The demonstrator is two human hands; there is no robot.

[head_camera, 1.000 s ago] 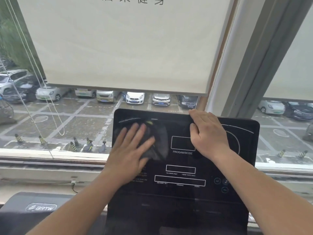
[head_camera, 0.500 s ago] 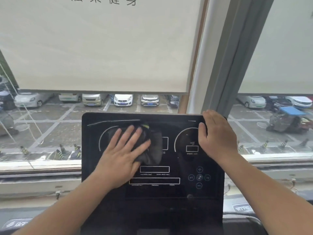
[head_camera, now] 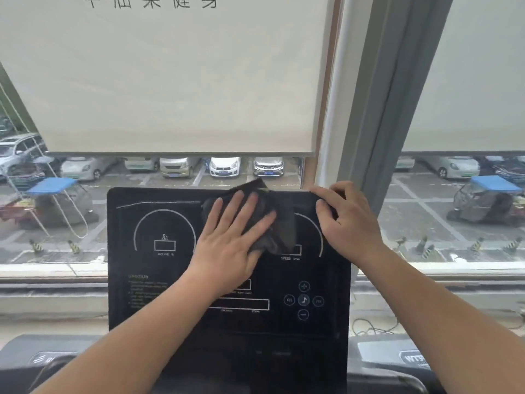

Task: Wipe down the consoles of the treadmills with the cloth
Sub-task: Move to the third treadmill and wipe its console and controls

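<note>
— Two forearms reach up from below. What has shifted?
— The cloth (head_camera: 281,231) has travelled from the middle of the console (head_camera: 159,294) to its upper right, over the speed dial, with one corner now poking past the top edge. The left half is probably done.
— And the grip?
— The left hand (head_camera: 227,245) lies flat with fingers spread, pressing the cloth and clasping nothing. The right hand (head_camera: 346,223) curls its fingers over the top right corner, steadying it. Beyond are parked cars (head_camera: 224,166).
</note>
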